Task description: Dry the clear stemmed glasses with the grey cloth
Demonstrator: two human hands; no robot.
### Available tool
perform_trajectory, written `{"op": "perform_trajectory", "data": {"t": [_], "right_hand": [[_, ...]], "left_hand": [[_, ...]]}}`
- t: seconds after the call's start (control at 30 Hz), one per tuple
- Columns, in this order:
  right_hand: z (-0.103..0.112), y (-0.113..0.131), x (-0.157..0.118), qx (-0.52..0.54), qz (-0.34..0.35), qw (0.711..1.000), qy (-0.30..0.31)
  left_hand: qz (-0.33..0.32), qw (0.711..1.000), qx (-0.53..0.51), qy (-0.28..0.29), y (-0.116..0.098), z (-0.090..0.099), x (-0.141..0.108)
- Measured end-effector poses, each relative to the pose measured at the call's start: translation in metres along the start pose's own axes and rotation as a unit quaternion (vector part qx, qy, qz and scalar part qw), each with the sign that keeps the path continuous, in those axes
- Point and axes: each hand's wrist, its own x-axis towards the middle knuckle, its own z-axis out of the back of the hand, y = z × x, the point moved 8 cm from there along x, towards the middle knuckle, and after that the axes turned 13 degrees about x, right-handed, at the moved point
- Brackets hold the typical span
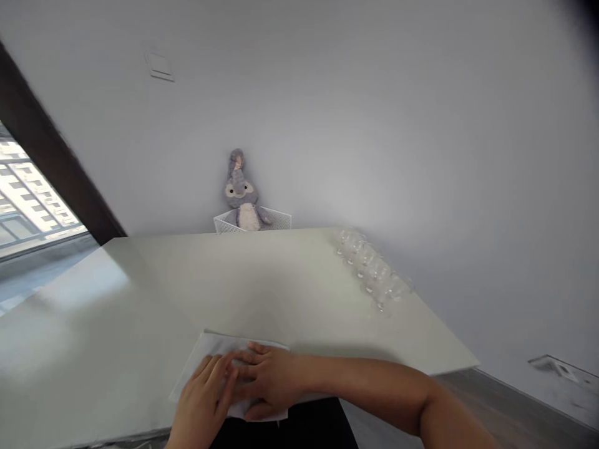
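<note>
A thin white sheet (224, 342), paper or cloth, lies at the table's near edge, its lower side reaching the rim. My left hand (203, 393) rests on the left part of it, fingers stretched forward. From the right, my right hand (269, 379) reaches across and lies flat on the sheet with its fingers spread. The fingertips of both hands meet near the sheet's middle, and some of the left fingertips are hard to tell apart from the right ones. Neither hand appears to grip anything.
The pale table (154, 312) bears a cluster of clear glass-like vessels (369, 265) at the right. Behind its far edge, a grey plush toy (243, 199) sits in a white perforated basket (281, 221) by the wall. A window (32, 193) is at left.
</note>
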Motion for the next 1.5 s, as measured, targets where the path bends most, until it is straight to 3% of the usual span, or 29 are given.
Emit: {"op": "perform_trajectory", "data": {"t": [0.1,0.3,0.37,0.43,0.53,0.67,0.73,0.8,0.93,1.2,1.37,1.5], "right_hand": [[0.012,-0.001,-0.03,0.028,-0.023,0.999,-0.021],[0.036,-0.029,-0.077,0.153,-0.122,0.974,-0.11],[0.043,-0.039,-0.093,0.19,-0.162,0.955,-0.162],[0.053,-0.047,-0.114,0.209,-0.204,0.921,-0.256],[0.069,-0.057,-0.17,0.186,-0.293,0.818,-0.46],[0.083,-0.056,-0.276,0.08,-0.393,0.576,-0.712],[0.085,-0.059,-0.315,0.081,-0.392,0.479,-0.781],[0.085,-0.071,-0.338,0.127,-0.383,0.435,-0.805],[0.081,-0.101,-0.346,0.226,-0.411,0.436,-0.768],[0.071,-0.123,-0.323,0.242,-0.432,0.506,-0.706],[0.064,-0.133,-0.273,0.277,-0.393,0.589,-0.65],[0.059,-0.141,-0.213,0.34,-0.358,0.651,-0.577]], "left_hand": [[-0.049,0.998,0.011,0.048,-0.02,-0.021,0.018],[-0.098,0.994,0.011,0.042,-0.052,-0.037,0.032],[-0.107,0.993,0.025,0.035,-0.06,-0.038,0.034],[-0.107,0.993,0.044,0.029,-0.064,-0.039,0.036],[-0.102,0.992,0.061,0.03,-0.065,-0.038,0.039],[-0.132,0.989,0.039,0.061,-0.071,-0.031,0.051],[-0.147,0.986,0.02,0.076,-0.077,-0.024,0.063],[-0.155,0.983,-0.007,0.101,-0.085,-0.017,0.078],[-0.18,0.968,-0.063,0.162,-0.107,-0.016,0.104],[-0.213,0.943,-0.131,0.22,-0.138,-0.055,0.122],[-0.175,0.945,-0.164,0.222,-0.143,-0.08,0.128],[-0.079,0.953,-0.213,0.201,-0.128,-0.1,0.136]]}}
